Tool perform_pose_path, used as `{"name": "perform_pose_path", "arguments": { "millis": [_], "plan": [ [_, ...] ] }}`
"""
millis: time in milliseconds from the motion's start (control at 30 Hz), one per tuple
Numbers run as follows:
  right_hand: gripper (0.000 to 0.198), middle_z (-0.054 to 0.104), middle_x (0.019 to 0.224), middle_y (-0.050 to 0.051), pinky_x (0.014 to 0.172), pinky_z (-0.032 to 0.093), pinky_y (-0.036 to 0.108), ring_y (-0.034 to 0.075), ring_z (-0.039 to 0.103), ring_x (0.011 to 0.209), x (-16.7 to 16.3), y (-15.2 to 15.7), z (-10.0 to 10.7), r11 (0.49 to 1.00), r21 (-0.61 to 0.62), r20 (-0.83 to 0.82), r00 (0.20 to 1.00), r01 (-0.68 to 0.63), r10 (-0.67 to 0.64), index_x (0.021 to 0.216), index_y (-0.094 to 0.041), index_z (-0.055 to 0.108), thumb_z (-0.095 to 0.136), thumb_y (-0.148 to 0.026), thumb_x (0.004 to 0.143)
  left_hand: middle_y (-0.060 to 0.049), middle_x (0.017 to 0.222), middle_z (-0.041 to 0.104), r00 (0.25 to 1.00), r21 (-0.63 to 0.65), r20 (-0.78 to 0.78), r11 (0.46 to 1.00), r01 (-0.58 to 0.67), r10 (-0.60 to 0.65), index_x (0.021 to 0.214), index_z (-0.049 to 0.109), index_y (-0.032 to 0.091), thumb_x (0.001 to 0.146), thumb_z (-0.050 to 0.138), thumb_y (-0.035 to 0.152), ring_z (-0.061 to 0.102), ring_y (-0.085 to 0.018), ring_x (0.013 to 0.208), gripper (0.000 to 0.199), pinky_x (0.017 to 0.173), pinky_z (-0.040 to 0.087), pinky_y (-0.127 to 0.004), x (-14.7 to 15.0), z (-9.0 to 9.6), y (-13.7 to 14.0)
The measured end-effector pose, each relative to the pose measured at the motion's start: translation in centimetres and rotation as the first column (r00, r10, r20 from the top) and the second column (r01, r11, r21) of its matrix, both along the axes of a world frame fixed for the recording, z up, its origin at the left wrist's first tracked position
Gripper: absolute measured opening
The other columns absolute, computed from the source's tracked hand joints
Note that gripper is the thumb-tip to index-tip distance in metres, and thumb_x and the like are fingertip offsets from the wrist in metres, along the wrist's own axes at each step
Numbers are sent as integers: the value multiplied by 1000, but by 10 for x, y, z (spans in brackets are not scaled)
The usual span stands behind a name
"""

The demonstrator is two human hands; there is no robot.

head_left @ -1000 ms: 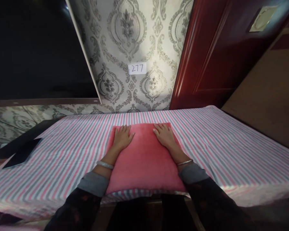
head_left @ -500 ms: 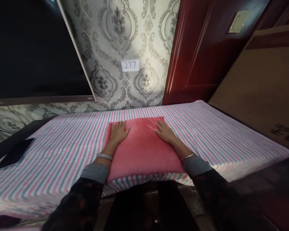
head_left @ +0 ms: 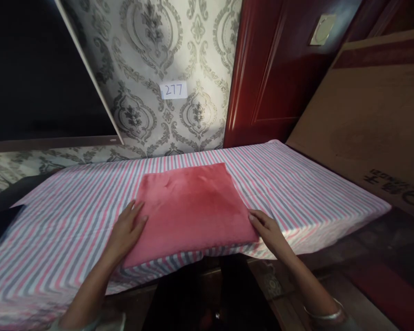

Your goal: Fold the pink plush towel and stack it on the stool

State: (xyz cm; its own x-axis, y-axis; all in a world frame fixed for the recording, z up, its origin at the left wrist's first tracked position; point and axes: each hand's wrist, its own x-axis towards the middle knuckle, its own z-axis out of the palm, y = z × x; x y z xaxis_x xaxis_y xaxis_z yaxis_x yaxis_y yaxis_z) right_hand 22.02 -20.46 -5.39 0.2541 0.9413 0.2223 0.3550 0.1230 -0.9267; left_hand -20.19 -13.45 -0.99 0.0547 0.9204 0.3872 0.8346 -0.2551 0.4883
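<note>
A flat, square piece of pink plush cloth (head_left: 193,207), like a cushion cover, lies on a striped tablecloth (head_left: 89,207), its front edge along the table's front. Beside its left edge is my left hand (head_left: 126,230), fingers apart, with the thumb resting over the pink plush. My right hand (head_left: 268,228) is at the right edge, near the front corner, its thumb and fingers closed together on the border. A small crease shows near the upper left of the cloth, and the rest looks smooth.
A dark phone or tablet (head_left: 2,225) lies at the table's left end. Behind hangs a large black screen (head_left: 44,78). A paper marked 277 (head_left: 173,90) is on the patterned wall, and a big cardboard box (head_left: 372,115) stands at the right.
Both hands have come back from the cloth's far corners towards me, the left to its left edge, the right to its right edge. The view has shifted a little to the right.
</note>
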Motion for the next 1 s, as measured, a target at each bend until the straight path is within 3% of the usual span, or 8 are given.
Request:
{"name": "perform_pose_path", "arguments": {
  "millis": [67, 167, 367, 467, 600, 800, 900, 1000],
  "plan": [
    [52, 74, 101, 10, 82, 55, 37, 27, 69, 91, -8, -3, 3, 1000, 9, -72, 997, 27, -27, 104, -19, 72, 61, -65, 81, -15, 132, 67, 971, -104, 191, 986, -127, 145, 136, 59, 20, 83, 51, 65, 67, -32, 114, 70, 95, 54, -46, -9, -11, -33],
    [54, 71, 98, 9, 72, 54, 34, 23, 65, 79, -20, -5, 8, 997, -3, -160, 984, 76, -76, 109, -20, 67, 65, -64, 79, -12, 116, 73, 901, -194, 334, 956, -220, 275, 125, 64, 20, 72, 57, 75, 71, -30, 94, 77, 81, 57, -41, -9, -20, -64],
    [39, 70, 95, 7, 74, 52, 33, 23, 64, 83, -23, -16, 13, 996, 27, -170, 982, 89, -83, 98, -22, 70, 65, -57, 80, -4, 82, 70, 828, -232, 413, 923, -306, 378, 89, 66, 21, 63, 61, 78, 65, -24, 75, 62, 71, 52, -37, 6, -15, -73],
    [36, 71, 91, 6, 74, 51, 33, 23, 64, 85, -15, -18, 13, 999, 3, -182, 983, 41, -39, 92, -22, 72, 62, -54, 80, -3, 85, 68, 802, -227, 464, 926, -302, 376, 90, 64, 21, 63, 64, 74, 64, -24, 78, 60, 73, 51, -37, 10, -12, -75],
    [34, 68, 77, 2, 57, 42, 28, 16, 54, 62, -5, -13, 14, 991, -96, -298, 953, -91, 58, 91, -20, 70, 66, -51, 76, -3, 91, 67, 779, -160, 514, 933, -323, 359, 88, 61, 22, 66, 66, 70, 64, -24, 87, 53, 82, 51, -37, 12, -17, -81],
    [52, 57, 60, -7, 49, 31, 23, 11, 43, 48, -3, -8, 21, 929, -158, -400, 882, -333, 248, 113, -21, 58, 76, -43, 69, -6, 94, 69, 838, -153, 427, 940, -303, 340, 82, 64, 23, 68, 62, 71, 63, -27, 91, 50, 91, 48, -41, 9, -20, -82],
    [54, 62, 67, -5, 54, 35, 24, 12, 51, 55, -8, -6, 23, 907, -156, -399, 865, -391, 305, 118, -22, 57, 73, -37, 69, -7, 100, 69, 867, -142, 390, 951, -275, 309, 77, 64, 22, 73, 59, 70, 62, -28, 96, 49, 94, 46, -41, 12, -16, -84],
    [38, 68, 77, -1, 63, 41, 26, 15, 58, 67, -12, -2, 23, 915, -92, -411, 852, -394, 325, 103, -21, 64, 69, -31, 66, -5, 95, 68, 847, -140, 434, 952, -273, 307, 83, 66, 21, 75, 56, 72, 60, -26, 93, 53, 87, 46, -36, 14, -12, -87]
  ]
}}
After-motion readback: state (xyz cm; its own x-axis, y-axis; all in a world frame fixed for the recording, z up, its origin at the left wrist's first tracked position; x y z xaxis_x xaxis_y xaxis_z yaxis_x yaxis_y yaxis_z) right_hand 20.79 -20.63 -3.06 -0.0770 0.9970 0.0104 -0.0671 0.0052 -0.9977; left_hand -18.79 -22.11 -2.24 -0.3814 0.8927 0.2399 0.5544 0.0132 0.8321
